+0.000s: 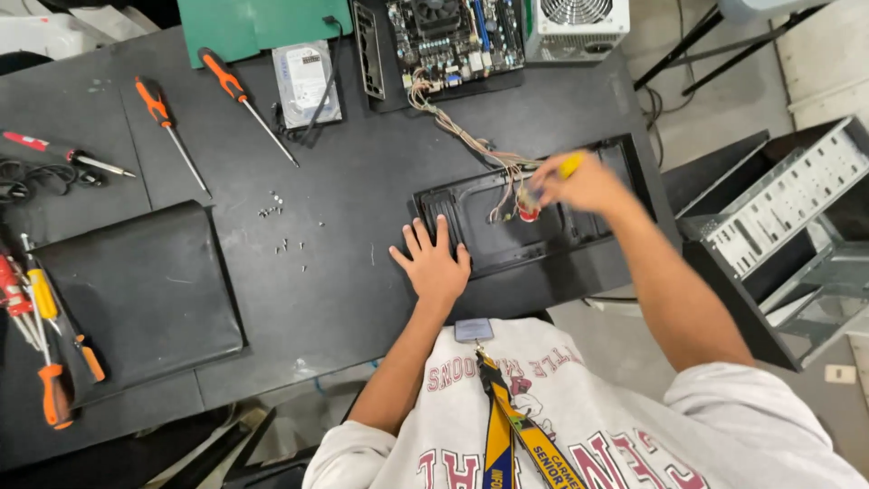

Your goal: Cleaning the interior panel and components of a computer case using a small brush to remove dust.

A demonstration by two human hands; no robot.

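- A silver rectangular hard drive with a pale label [307,83] lies flat near the far edge of the black tabletop [362,181], just beside a green cutting mat [231,27].
- A white square sticker sits on the side of the open grey metal computer case [787,217], which stands off the tabletop to the right.
- The black plastic computer front panel [534,217] lies flat at the near right part of the tabletop, its long axis running left to right and tilted slightly up towards the right.
- The left hand [434,263] rests open, fingers spread, palm down on the panel's left end.
- The right hand [584,181] is closed around a yellow-handled tool [568,165], blurred, held over the panel's middle, close to a small red part [528,210].
- A bundle of thin coloured wires [462,131] runs from the panel up to a dark circuit motherboard [453,36] at the far edge.
- Two orange-handled screwdrivers [231,91] lie left of the drive, tips pointing towards the near right; tiny loose screws [281,226] are scattered between them and the panel.
- A black flat cover panel [145,290] lies at the left.
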